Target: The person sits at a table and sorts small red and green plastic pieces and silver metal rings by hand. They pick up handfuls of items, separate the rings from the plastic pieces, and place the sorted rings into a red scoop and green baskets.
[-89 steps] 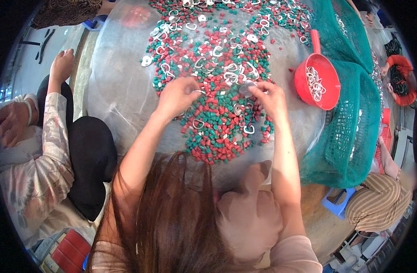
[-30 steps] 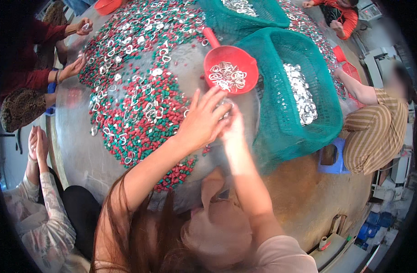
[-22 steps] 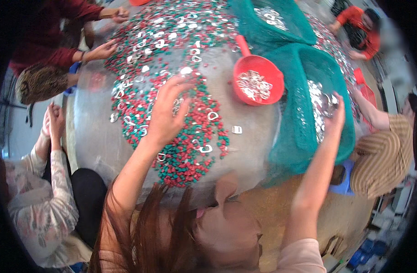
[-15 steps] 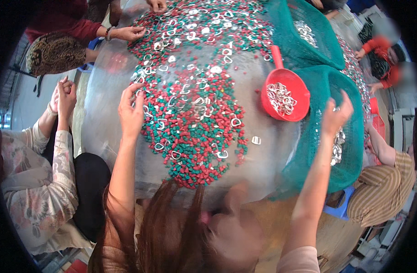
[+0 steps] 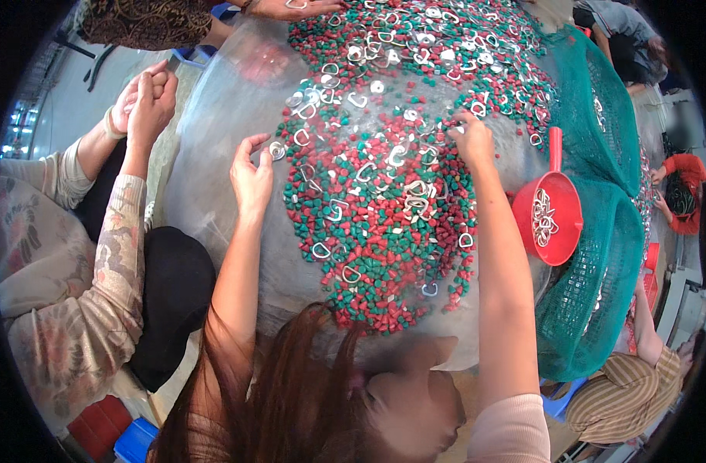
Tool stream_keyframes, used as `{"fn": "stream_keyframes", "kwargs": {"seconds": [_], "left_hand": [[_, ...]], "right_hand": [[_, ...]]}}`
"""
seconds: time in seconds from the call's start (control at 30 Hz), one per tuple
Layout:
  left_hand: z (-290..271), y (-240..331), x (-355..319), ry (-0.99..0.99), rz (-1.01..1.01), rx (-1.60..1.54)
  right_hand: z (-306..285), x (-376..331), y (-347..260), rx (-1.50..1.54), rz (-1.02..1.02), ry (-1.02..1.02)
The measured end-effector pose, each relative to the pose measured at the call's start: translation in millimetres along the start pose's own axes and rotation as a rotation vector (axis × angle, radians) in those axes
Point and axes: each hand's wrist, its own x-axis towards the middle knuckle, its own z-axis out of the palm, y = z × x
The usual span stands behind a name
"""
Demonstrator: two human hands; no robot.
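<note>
On the table lies a spread pile of small red and green cone-shaped pieces (image 5: 384, 262), with metal rings and buckles scattered through it. My left hand (image 5: 251, 177) is at the pile's left edge, fingers curved and thumb apart. A round metal piece (image 5: 277, 150) lies by its thumb tip, and nothing shows in its grasp. My right hand (image 5: 475, 140) is over the pile's upper right part, fingertips pinched together. A small pale bit shows at them, too small to name. To the right, a red long-handled scoop (image 5: 522, 220) holds several metal rings.
Two green mesh baskets (image 5: 592, 262) stand along the right, with metal pieces inside. A co-worker's clasped hands (image 5: 141, 108) are at the left. Another person's hand (image 5: 295, 8) reaches over the far pile. More people sit beyond the baskets. My long hair hangs at the table's near edge.
My right hand has come left from over the near green basket to the pile, its fingers now pinched. My left hand stays at the pile's left edge. The whole view has shifted.
</note>
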Motion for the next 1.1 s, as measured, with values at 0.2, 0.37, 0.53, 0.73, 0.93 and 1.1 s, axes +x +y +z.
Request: {"fn": "stream_keyframes", "kwargs": {"seconds": [0.2, 0.37, 0.53, 0.73, 0.93, 1.1], "left_hand": [[9, -18, -4, 0.033, -0.012, -0.039], [7, -36, 0, 0.054, -0.075, -0.044], [11, -46, 8, -0.059, -0.062, 0.17], [11, -47, 2, -0.095, 0.211, 0.441], [22, -35, 5, -0.156, 0.241, 0.538], [18, -54, 14, -0.017, 0.267, 0.373]], "right_hand": [[10, 44, 24, 1.251, 0.416, -0.299], [21, 30, -80, -0.17, 0.182, -0.214], [32, 42, -75, -0.201, 0.175, -0.238], [22, 44, -37, 1.27, 0.277, -0.524], [37, 68, -68, 1.174, 0.232, -0.287], [75, 77, -110, -0.065, -0.117, -0.168]]}}
